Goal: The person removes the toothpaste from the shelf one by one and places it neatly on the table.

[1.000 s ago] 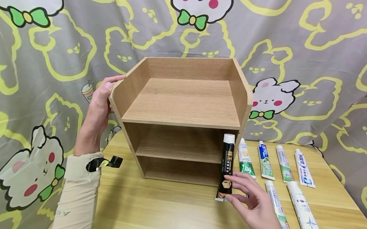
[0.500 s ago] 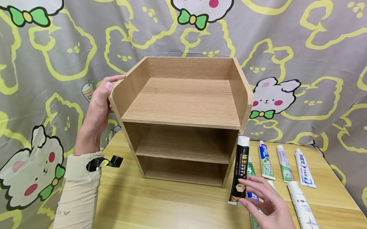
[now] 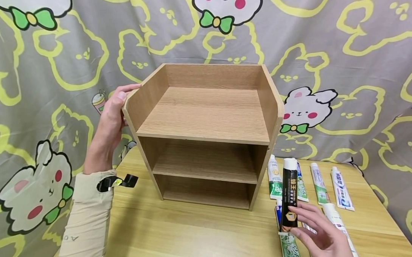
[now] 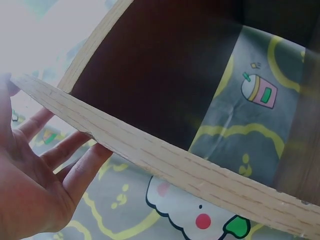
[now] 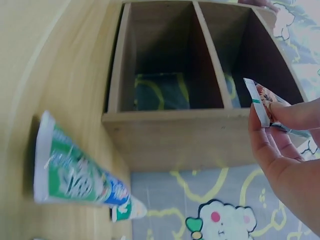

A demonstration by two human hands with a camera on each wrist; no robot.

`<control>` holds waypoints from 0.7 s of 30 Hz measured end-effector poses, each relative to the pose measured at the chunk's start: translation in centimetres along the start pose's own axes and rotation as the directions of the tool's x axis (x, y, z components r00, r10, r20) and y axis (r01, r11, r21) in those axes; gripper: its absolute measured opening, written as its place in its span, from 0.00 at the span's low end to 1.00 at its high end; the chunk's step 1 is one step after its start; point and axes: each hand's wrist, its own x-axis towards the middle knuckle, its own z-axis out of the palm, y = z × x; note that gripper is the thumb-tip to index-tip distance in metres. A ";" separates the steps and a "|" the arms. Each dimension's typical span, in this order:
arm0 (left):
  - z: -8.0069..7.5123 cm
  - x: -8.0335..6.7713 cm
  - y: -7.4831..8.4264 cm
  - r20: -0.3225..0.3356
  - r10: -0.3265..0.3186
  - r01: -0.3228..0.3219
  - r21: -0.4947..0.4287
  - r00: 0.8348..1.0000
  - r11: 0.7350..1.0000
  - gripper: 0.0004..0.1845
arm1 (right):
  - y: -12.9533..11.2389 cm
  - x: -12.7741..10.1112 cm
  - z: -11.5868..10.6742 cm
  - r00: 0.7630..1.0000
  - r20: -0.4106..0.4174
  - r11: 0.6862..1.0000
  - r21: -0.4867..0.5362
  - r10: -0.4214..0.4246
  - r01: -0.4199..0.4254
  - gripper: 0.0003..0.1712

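Observation:
My right hand (image 3: 325,233) pinches a black toothpaste tube (image 3: 290,197) with a white cap near its bottom end, thumb on one side and fingers on the other. The tube stands cap up, over other tubes on the table's right side. In the right wrist view its flat crimped end (image 5: 257,102) shows between thumb and fingers. My left hand (image 3: 112,115) grips the upper left side panel of a wooden shelf (image 3: 206,113). From the left wrist, its fingers (image 4: 82,172) lie against the panel's edge.
On the wooden table (image 3: 188,233), right of the shelf, lie several toothpaste tubes, among them a white-and-green tube (image 3: 275,178), a white-and-blue tube (image 3: 341,188) and a green tube (image 3: 291,249). A grey patterned curtain (image 3: 209,41) hangs behind.
My right hand has moved the black toothpaste tube rightward, from in front of the shelf's right side to over the tubes on the table. The left hand and the shelf have stayed put.

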 end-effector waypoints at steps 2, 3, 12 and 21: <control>-0.1 0.0 0.0 0.000 0.000 0.000 -0.004 1.000 1.000 0.28 | 0.6 -0.2 -0.5 1.000 0.009 1.000 0.023 0.001 -0.001 0.29; -0.1 0.0 -0.1 0.000 -0.001 0.001 -0.005 1.000 1.000 0.28 | 0.8 -0.3 -0.8 1.000 0.009 1.000 0.027 0.014 -0.014 0.29; -0.2 -0.2 -0.1 -0.001 -0.004 0.004 -0.012 1.000 1.000 0.28 | 2.2 -1.6 -3.0 0.994 -0.041 0.989 -0.095 0.106 -0.109 0.30; 0.0 0.2 -0.1 0.002 -0.004 0.004 0.020 1.000 1.000 0.27 | 4.4 -3.0 -5.0 0.994 -0.082 0.954 -0.287 0.070 -0.091 0.32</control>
